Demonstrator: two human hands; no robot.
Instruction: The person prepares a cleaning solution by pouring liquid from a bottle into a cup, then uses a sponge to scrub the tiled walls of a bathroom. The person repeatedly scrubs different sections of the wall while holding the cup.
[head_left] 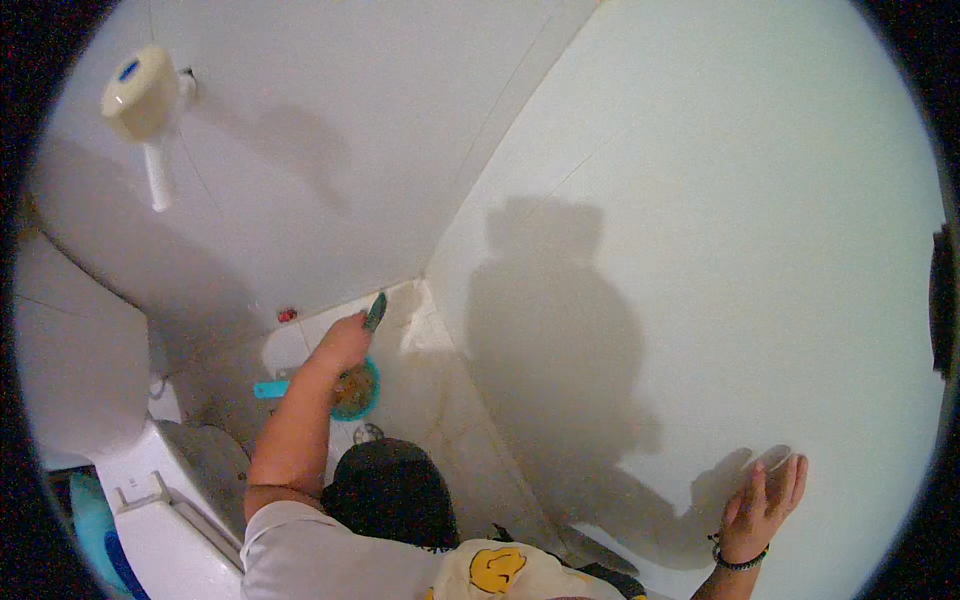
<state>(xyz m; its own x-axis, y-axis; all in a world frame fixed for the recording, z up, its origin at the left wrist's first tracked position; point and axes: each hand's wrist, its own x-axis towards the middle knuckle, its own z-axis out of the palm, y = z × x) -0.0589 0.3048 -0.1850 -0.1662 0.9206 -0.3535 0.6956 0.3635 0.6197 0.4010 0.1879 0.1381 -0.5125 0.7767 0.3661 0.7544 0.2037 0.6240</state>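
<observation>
My left hand (pixel 345 340) reaches down toward the corner of the floor, its fingers wrapped around a dark green, narrow tool (pixel 376 311). It looks like a scrubbing brush or pad, but its working side is hidden. Under my left forearm stands a turquoise dipper (pixel 376 390) with a straight handle (pixel 270 388); what it contains is unclear. Against the pale wall (pixel 740 300) on the right, my right hand (pixel 760 508) rests with its fingers spread and nothing in it. A dark bracelet circles that wrist.
At the left is a white toilet (pixel 175 530). A cream shower unit (pixel 140 95) juts from the far wall. Near the wall's foot lies a small red object (pixel 288 315). A round floor drain (pixel 368 432) sits near the dipper.
</observation>
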